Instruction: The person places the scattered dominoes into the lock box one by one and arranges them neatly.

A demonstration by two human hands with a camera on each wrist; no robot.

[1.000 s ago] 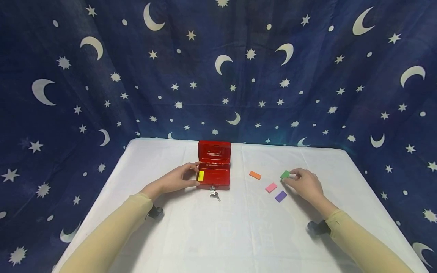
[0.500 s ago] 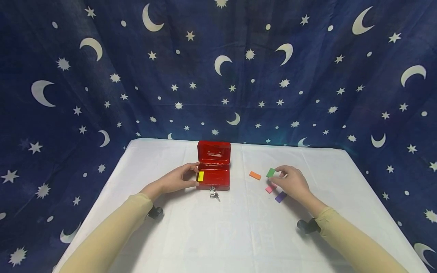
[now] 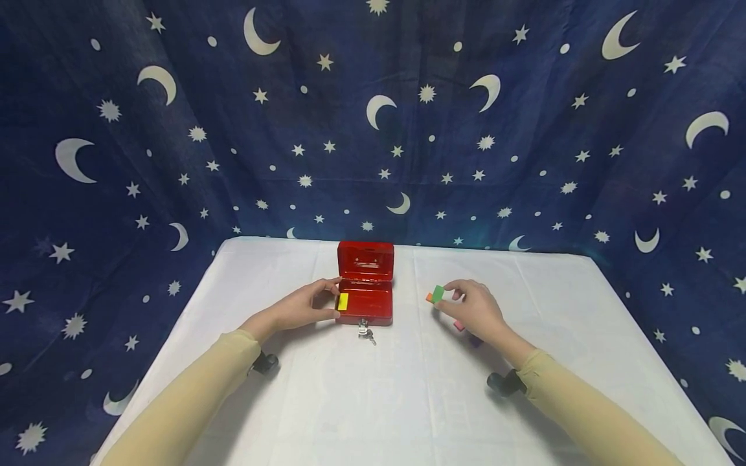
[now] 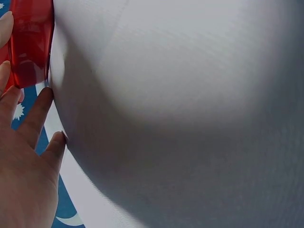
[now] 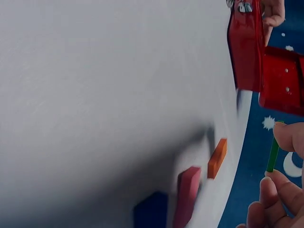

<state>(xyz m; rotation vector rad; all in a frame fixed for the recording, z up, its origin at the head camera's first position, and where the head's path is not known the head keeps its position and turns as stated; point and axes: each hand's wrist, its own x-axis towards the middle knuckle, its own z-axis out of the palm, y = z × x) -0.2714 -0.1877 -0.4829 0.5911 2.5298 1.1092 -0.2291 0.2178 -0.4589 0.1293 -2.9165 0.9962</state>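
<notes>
A red cash box stands on the white-covered table with its lid raised. One yellow block lies inside at the left. My left hand holds the box by its left side, thumb near the front corner; in the left wrist view, fingers touch the red wall. Between thumb and fingertips my right hand pinches a thin green block, raised above the table, right of the box. In the head view it partly covers an orange block.
A pink block and a purple block lie under and beside my right hand, partly hidden in the head view. Keys hang from the lock at the box's front. Dark star-patterned cloth rises behind the table.
My right hand has carried the green block leftward, from beyond the pink and purple blocks to near the orange one. The left hand and cash box have stayed in place.
</notes>
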